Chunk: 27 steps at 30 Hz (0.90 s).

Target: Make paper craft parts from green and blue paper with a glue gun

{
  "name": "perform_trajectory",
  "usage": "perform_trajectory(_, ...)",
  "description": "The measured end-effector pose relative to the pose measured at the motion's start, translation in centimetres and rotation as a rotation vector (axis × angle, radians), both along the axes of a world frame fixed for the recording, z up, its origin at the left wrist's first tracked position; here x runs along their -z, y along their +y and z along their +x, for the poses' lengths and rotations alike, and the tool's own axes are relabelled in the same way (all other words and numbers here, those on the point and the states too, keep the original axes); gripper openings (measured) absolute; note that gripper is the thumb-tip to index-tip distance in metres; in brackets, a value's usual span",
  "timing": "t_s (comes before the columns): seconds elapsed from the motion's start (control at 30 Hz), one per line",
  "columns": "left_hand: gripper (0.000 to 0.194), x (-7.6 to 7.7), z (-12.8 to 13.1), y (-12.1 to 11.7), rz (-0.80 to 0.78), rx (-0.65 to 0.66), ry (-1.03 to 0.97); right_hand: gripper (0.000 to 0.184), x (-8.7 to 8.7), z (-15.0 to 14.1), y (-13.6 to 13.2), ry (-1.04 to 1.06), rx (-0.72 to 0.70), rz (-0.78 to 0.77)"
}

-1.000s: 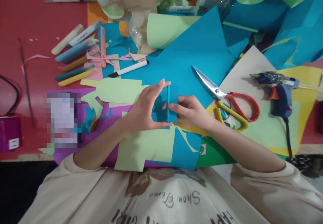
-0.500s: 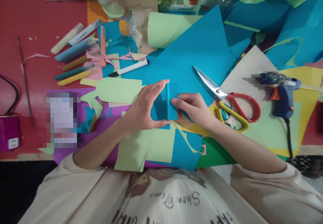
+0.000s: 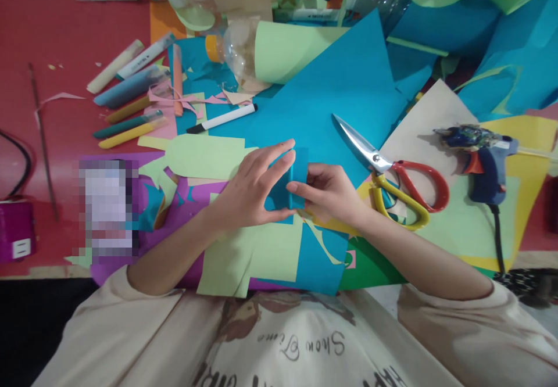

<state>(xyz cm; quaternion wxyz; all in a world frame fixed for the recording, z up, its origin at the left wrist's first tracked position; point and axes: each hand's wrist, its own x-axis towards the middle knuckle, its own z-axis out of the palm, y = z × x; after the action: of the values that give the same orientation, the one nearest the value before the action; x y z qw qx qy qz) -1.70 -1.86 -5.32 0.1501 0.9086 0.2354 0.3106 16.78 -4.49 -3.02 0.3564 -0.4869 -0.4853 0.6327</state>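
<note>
A red desk (image 3: 56, 32) carries a large, flat blue paper sheet (image 3: 322, 96). Metal scissors with one red and one yellow handle (image 3: 382, 169) lie partly on it, right of the hands. The left hand (image 3: 246, 189) spans and grips a small blue rectangular paper piece (image 3: 300, 166) at opposite ends; the right hand's (image 3: 329, 192) fingers pinch its side, between both palms.

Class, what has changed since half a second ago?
The right hand moved its thumb left across the small blue piece; the left hand spread its index finger from its neighbour. Both hands stay on the piece. Scissors and glue gun stayed put.
</note>
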Motion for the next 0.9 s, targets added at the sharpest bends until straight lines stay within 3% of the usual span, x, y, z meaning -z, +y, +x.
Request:
perform_trajectory(0.27,0.109,-0.1,-0.2,0.3,-0.165,0.068,-0.027,0.05,-0.3,0.6,-0.1,0.06,-0.148,-0.095)
perform_trajectory(0.43,0.111,-0.2,-0.2,0.3,-0.143,0.031,-0.079,0.049,-0.3,0.7,0.0,0.078,-0.172,-0.118)
perform_trajectory(0.67,0.095,-1.1,-0.2,0.2,-0.085,-0.005,-0.011,0.053,-0.7,0.7,0.1,0.036,-0.129,-0.052)
perform_trajectory(0.9,0.091,-1.4,-0.2,0.2,-0.145,-0.015,0.076,0.047,-0.7,1.0,0.1,-0.062,-0.143,0.046)
